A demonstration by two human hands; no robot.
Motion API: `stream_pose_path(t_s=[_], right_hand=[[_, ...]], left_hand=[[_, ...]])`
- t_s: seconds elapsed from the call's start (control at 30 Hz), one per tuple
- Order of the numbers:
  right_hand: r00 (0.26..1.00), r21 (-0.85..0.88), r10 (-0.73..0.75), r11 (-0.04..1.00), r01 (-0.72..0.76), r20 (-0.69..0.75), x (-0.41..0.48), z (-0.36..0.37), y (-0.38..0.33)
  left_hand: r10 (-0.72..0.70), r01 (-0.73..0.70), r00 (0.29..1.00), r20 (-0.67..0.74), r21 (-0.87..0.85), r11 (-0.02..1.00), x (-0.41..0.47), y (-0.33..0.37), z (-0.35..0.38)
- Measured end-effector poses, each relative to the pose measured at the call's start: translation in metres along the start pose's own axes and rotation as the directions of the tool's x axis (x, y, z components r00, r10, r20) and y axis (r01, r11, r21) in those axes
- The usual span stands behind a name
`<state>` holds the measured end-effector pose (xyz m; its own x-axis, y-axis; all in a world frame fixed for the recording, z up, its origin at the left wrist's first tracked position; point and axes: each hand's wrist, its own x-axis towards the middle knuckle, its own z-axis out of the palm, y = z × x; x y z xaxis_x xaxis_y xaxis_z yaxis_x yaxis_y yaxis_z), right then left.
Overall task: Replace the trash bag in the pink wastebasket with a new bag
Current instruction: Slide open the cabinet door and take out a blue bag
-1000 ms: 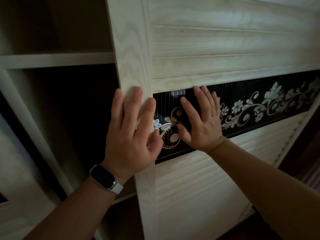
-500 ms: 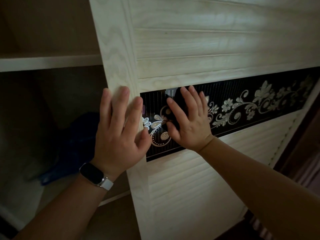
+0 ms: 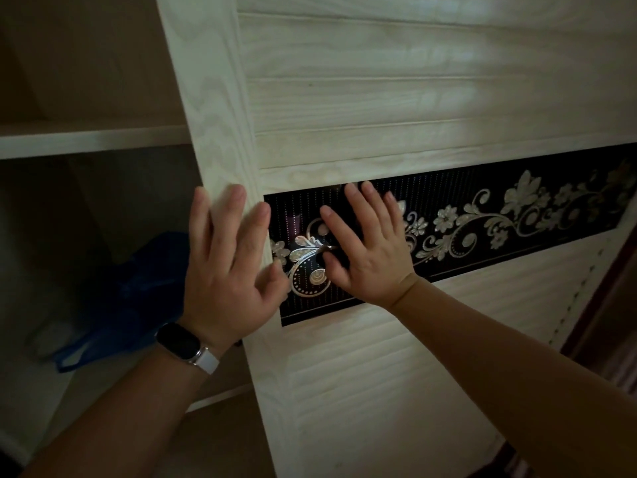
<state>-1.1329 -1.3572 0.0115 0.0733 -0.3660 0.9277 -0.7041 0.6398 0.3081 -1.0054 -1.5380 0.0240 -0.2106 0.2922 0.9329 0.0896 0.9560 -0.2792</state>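
Observation:
Both my hands press flat against a pale wooden sliding wardrobe door. My left hand, with a dark watch on the wrist, lies on the door's left frame edge, fingers spread. My right hand rests on the door's black floral band, fingers apart. Neither hand holds anything. Inside the open wardrobe, a crumpled blue plastic bag lies on a shelf, partly hidden behind my left hand. The pink wastebasket is not in view.
A pale shelf board crosses the open wardrobe at the upper left, with a dark compartment below it. A lower shelf edge runs under my left forearm. A dark wooden frame stands at the far right.
The door has slid to the right under my hands, and the wardrobe opening has widened. The blue bag on the shelf has come into view.

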Motion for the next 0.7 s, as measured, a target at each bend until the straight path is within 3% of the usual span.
stream_pose_path(t_s=[0.23,0.47,0.7], right_hand=[[0.999,0.037,0.038,0.999,-0.038,-0.005,0.000,-0.004,-0.003],[0.985,0.128,0.156,0.978,-0.165,0.081,0.010,-0.028,-0.028],[0.991,0.278,0.062,0.956,-0.094,0.120,0.033,-0.059,-0.086]], left_hand=[[-0.020,0.016,0.998,0.066,0.054,0.998,0.002,0.003,-0.004],[0.000,0.001,0.992,0.125,-0.010,1.000,-0.010,0.001,-0.014],[0.000,0.018,0.979,0.204,-0.087,0.996,-0.047,-0.042,-0.054]])
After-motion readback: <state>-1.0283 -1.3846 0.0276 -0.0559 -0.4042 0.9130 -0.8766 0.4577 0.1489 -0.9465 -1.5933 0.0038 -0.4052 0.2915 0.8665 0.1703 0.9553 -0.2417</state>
